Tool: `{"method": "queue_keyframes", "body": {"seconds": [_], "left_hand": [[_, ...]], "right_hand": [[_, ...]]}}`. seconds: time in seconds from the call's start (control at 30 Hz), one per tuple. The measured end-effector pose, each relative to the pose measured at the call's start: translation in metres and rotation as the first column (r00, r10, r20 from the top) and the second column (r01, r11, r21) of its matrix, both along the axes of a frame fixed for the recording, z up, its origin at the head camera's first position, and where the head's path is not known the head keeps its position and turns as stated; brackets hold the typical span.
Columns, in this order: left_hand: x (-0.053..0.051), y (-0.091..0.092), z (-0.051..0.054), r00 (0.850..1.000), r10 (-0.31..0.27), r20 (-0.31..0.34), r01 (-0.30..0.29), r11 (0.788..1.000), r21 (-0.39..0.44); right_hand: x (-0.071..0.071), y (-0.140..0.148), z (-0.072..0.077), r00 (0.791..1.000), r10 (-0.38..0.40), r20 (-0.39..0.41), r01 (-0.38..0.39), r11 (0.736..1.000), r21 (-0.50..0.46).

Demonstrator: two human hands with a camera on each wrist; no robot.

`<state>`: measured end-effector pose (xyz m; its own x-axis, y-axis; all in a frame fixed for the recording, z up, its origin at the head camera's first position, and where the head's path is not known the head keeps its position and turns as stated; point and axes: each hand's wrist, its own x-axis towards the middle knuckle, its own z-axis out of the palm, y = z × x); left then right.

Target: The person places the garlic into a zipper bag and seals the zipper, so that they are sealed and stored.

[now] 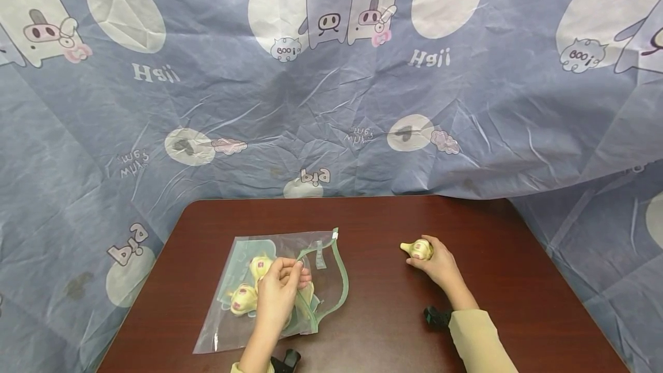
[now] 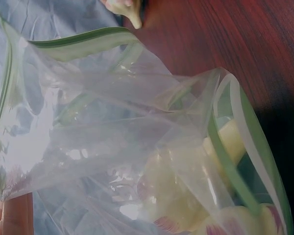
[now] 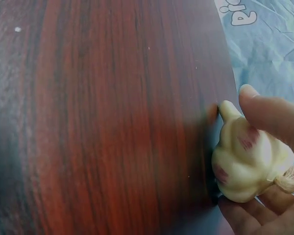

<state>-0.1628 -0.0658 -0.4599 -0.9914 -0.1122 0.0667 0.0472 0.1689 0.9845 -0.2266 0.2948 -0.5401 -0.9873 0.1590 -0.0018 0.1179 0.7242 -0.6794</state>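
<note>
A clear zip bag (image 1: 220,327) with green edging lies on the left of the table, its mouth gaping to the right. Several garlic bulbs (image 1: 243,299) show through the plastic. My left hand (image 1: 277,292) pinches the upper lip of the bag's mouth between thumb and fingers; in the left wrist view only some fingers (image 2: 17,218) show beneath the lifted plastic. Over on the right, my right hand (image 1: 441,263) holds a single garlic bulb (image 3: 242,159), pale yellow with reddish patches, its stem pointing left in the head view. The fingers wrap its far side.
Dark red-brown wood makes up the table (image 1: 383,315), with rounded back corners. A blue patterned cloth (image 1: 331,102) hangs behind it and down both sides. Black wrist devices (image 1: 437,316) sit at both wrists.
</note>
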Motion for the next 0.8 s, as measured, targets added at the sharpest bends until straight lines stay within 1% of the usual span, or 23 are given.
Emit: {"method": "queue_keyframes", "body": {"seconds": [0.27, 0.37, 0.6, 0.8], "left_hand": [[0.000, 0.000, 0.000, 1.000, 0.001, 0.002, -0.001, 1.000, 0.004], [0.000, 0.000, 0.000, 1.000, 0.005, 0.003, -0.005, 1.000, 0.007], [0.000, 0.000, 0.000, 1.000, 0.004, -0.002, -0.004, 1.000, -0.005], [0.000, 0.000, 0.000, 1.000, 0.001, -0.005, -0.001, 1.000, -0.001]], "right_hand": [[0.003, 0.000, -0.001, 1.000, -0.012, -0.015, 0.012, 1.000, 0.009], [0.005, 0.000, 0.002, 1.000, -0.015, -0.023, 0.015, 1.000, 0.002], [0.015, -0.007, 0.019, 0.999, -0.011, -0.043, 0.010, 0.999, -0.031], [0.028, -0.020, 0.038, 0.998, 0.023, -0.051, -0.027, 0.996, -0.083]]}}
